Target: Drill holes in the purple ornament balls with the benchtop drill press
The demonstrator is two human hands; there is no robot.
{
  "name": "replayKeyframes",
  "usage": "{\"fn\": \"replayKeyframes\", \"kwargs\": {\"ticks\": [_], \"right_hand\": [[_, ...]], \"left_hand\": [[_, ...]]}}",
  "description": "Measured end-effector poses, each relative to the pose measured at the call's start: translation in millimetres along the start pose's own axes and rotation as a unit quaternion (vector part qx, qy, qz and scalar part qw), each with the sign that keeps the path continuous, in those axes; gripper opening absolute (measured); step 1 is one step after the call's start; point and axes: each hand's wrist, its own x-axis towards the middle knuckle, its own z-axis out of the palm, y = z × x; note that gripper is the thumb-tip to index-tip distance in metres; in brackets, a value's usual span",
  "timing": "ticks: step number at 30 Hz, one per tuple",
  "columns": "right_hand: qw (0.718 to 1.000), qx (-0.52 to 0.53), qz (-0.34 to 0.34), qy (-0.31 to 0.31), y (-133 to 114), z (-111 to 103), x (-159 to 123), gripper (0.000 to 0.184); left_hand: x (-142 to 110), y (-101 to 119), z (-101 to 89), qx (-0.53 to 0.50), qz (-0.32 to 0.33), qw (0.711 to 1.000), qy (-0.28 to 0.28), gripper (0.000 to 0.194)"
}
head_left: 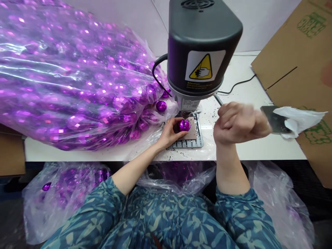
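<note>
A shiny purple faceted ball [184, 125], like a Christmas bauble, sits on a small board [192, 133] over the slotted metal base [200, 142] of a black bench drill press [204, 38]. My left hand [169, 133] holds the ball between thumb and fingers, directly below the chuck [186, 114]. To the right of the machine, my right hand [237, 122] is closed in a fist around the end of its metal lever [218, 100]. The fist hides the lever's grip, and its outer edge is slightly blurred.
A huge clear bag [77, 76] of purple balls fills the left side, with a loose ball [161, 106] near its mouth. Cardboard boxes [285, 65], a phone [275, 119] and white tissue [301, 117] are at right. Dark shavings litter the white table [269, 147]. Plastic bags hang below its edge.
</note>
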Motion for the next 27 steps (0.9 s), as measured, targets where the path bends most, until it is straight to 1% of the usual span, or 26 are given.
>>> {"fn": "replayKeyframes", "kwargs": {"ticks": [1,2,5,6,7,8,9,11,12,13,14,15,16,17,18,19,20,21,23,25,27], "right_hand": [[1.0,-0.01,0.029,0.004,-2,6,9,0.055],[0.996,-0.03,0.082,0.006,-3,12,19,0.058],[0.988,-0.055,0.142,-0.021,-2,27,48,0.058],[0.985,-0.065,0.153,-0.039,0,31,55,0.061],[0.983,-0.076,0.16,-0.042,1,33,59,0.062],[0.982,-0.085,0.163,-0.046,3,34,62,0.063],[0.982,-0.09,0.16,-0.045,4,34,62,0.063],[0.984,-0.09,0.148,-0.036,5,34,60,0.061],[0.986,-0.083,0.143,-0.036,6,33,59,0.059],[0.987,-0.074,0.137,-0.031,6,33,58,0.058],[0.989,-0.063,0.132,-0.026,7,33,57,0.057],[0.99,-0.055,0.13,-0.02,7,33,57,0.057],[0.99,-0.051,0.132,-0.017,7,33,57,0.056],[0.989,-0.05,0.136,-0.015,7,33,57,0.056],[0.989,-0.052,0.14,-0.016,8,33,57,0.056],[0.988,-0.055,0.143,-0.016,7,32,57,0.057],[0.988,-0.056,0.144,-0.017,7,32,57,0.058],[0.988,-0.057,0.142,-0.017,7,31,57,0.058],[0.987,-0.066,0.146,-0.027,6,29,56,0.057],[0.986,-0.065,0.153,-0.035,5,28,55,0.054],[0.986,-0.049,0.152,-0.036,4,27,54,0.051]], "left_hand": [[0,0,0.6,-0.001,0.001,1.0,0.004,0.057],[0,1,0.7,0.0,0.0,1.0,0.011,0.056],[-8,14,-5.0,0.025,-0.003,0.999,0.043,0.05],[-15,21,-9.6,0.044,-0.001,0.998,0.048,0.048],[-24,30,-15.7,0.065,0.005,0.997,0.043,0.046],[-34,39,-22.9,0.086,0.017,0.996,0.019,0.045],[-44,49,-30.8,0.106,0.033,0.994,-0.025,0.045],[-61,64,-47.0,0.131,0.069,0.976,-0.158,0.043],[-65,69,-54.4,0.14,0.084,0.964,-0.21,0.041],[-64,71,-60.7,0.149,0.095,0.956,-0.234,0.036],[-59,69,-65.9,0.163,0.102,0.955,-0.225,0.029],[-48,65,-69.8,0.182,0.105,0.96,-0.187,0.021],[-32,58,-72.4,0.206,0.105,0.964,-0.13,0.016],[-13,49,-73.8,0.235,0.099,0.964,-0.074,0.015],[8,38,-73.9,0.265,0.087,0.96,-0.031,0.018],[30,28,-73.1,0.294,0.066,0.954,-0.006,0.021],[51,18,-71.6,0.319,0.033,0.947,0.002,0.025],[69,9,-69.8,0.34,-0.01,0.941,-0.003,0.03],[96,-4,-66.7,0.363,-0.067,0.929,-0.023,0.039],[106,-9,-66.6,0.366,-0.08,0.926,-0.038,0.041],[100,-7,-70.3,0.363,-0.053,0.93,-0.037,0.042]]}}
